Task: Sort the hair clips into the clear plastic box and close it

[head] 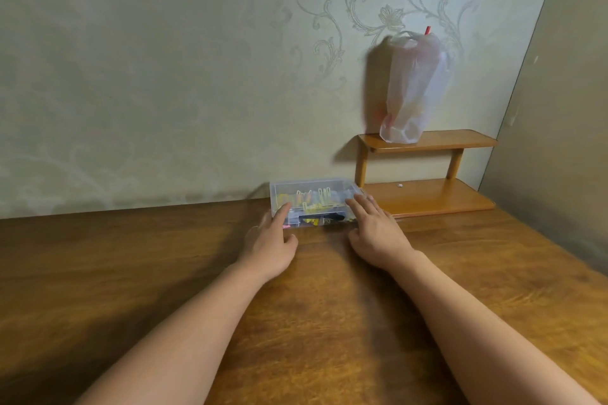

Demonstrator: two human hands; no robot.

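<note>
A clear plastic box stands at the far edge of the wooden table, close to the wall. Its lid lies flat on top. Through the lid show several hair clips, mostly yellow and cream, with a dark one near the front. My left hand rests at the box's front left corner, its index finger stretched onto the lid. My right hand lies flat with straight fingers on the box's right end. Neither hand grips anything.
A small two-tier wooden shelf stands right of the box against the wall. A translucent plastic bag hangs from a red hook above it. The brown table stretches toward me; a wall panel rises at the far right.
</note>
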